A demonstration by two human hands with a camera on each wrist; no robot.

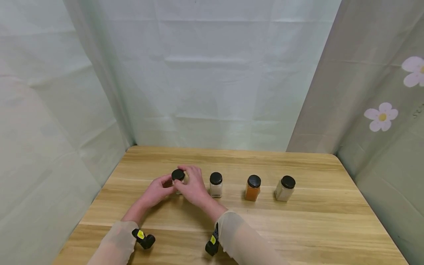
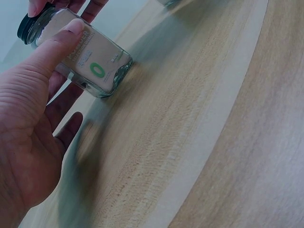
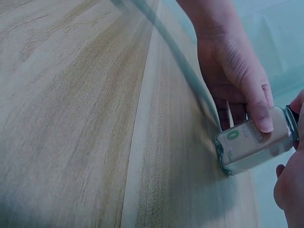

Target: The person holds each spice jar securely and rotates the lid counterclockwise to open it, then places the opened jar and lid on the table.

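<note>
A square glass spice jar (image 2: 102, 64) with pale contents and a green ring on its label is between both hands at the table's left. My left hand (image 1: 158, 190) holds the jar's body, its thumb lying across the label in the left wrist view. My right hand (image 1: 193, 187) grips the black lid (image 1: 178, 174) from above and the right. In the left wrist view the lid sits at the jar's mouth with part of the neck showing; how tightly it is on I cannot tell. In the right wrist view only part of my right hand (image 3: 292, 178) shows.
To the right stand three more black-lidded jars in a row: one with white contents (image 1: 216, 189), one orange (image 1: 252, 193), one pale beige (image 1: 284, 193). They rest on a wooden table (image 1: 314, 228). Light curtains (image 1: 212, 92) hang behind and at both sides.
</note>
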